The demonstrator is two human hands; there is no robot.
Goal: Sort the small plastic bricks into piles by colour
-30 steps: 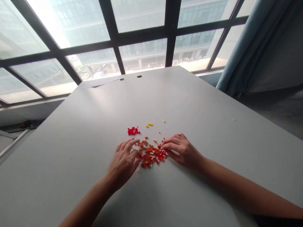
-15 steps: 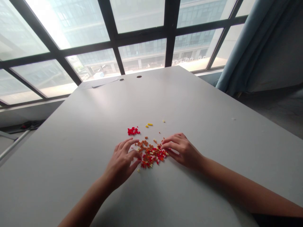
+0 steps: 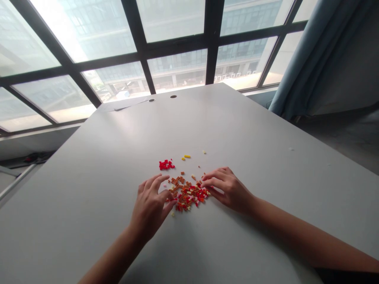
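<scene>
A heap of tiny red, orange and cream bricks [image 3: 188,194] lies on the grey table [image 3: 207,122] between my two hands. My left hand [image 3: 151,206] rests at the heap's left edge, fingers spread, its thumb and a fingertip touching bricks. My right hand [image 3: 226,187] lies at the heap's right edge, fingers stretched toward the bricks and touching them. Neither hand visibly holds a brick. A small separate cluster of red bricks [image 3: 166,164] sits just beyond the heap, and a few yellow bricks [image 3: 186,157] lie farther back.
Two round cable holes [image 3: 162,98] and a flat grey sheet [image 3: 124,105] are at the table's far edge, under a large window. A blue-grey curtain [image 3: 299,59] hangs at the right. One small pale brick [image 3: 204,151] lies apart.
My left hand has slid slightly back and to the left along the heap's edge. My right hand has hardly moved.
</scene>
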